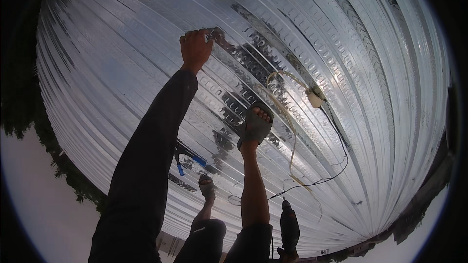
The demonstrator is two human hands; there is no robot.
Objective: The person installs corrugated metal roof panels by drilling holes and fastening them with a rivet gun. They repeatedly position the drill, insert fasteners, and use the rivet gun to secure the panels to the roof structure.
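My left hand [196, 48], at the end of a dark sleeve, reaches onto the shiny ribbed metal sheet [131, 44]. Its fingers are bent and drawn together on a rib; anything small between them is hidden. A dark patch, perhaps a reflection, lies beside the fingertips. At the lower edge my right hand [288, 255], only partly in view, grips a dark power drill [289, 226] whose bit points up the picture. My feet stand on the sheet in grey slide sandals, the nearer sandal [256, 127] right of the left arm, the other sandal [206, 183] lower down.
A dark hand tool with blue handles [198, 159] lies between the left arm and the sandals. A black cable [343, 148] curves across the ribs to a whitish connector [314, 99] joined to a cream cord [291, 129]. Trees [73, 178] and sky border the sheet at left.
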